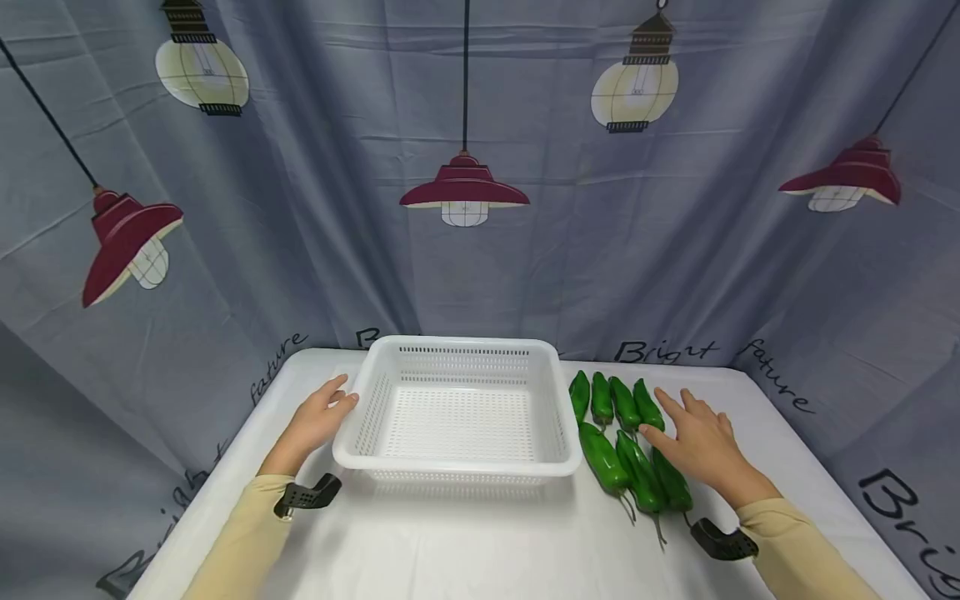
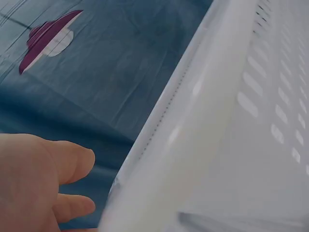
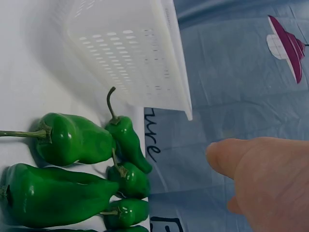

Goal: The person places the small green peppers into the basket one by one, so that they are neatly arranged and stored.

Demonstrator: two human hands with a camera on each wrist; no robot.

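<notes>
A white plastic basket (image 1: 457, 468) with slotted walls stands in the middle of the table, with nothing in it. My left hand (image 1: 317, 421) is at its left rim, fingers loosely extended; in the left wrist view that hand (image 2: 36, 181) shows beside the basket's wall (image 2: 193, 116), and whether it touches cannot be told. Several green peppers (image 1: 603, 458) lie in two rows to the right of the basket. Over the right edge of these peppers hovers my right hand (image 1: 697, 442), fingers spread and holding nothing. The right wrist view shows its thumb (image 3: 227, 157) apart from the peppers (image 3: 67, 193).
A white cloth covers the table (image 1: 450, 550). Behind and around it hangs a grey-blue curtain (image 1: 322, 250) printed with lamps and lettering. Each wrist wears a black strap mount, one on the left (image 1: 307, 493) and one on the right (image 1: 723, 542).
</notes>
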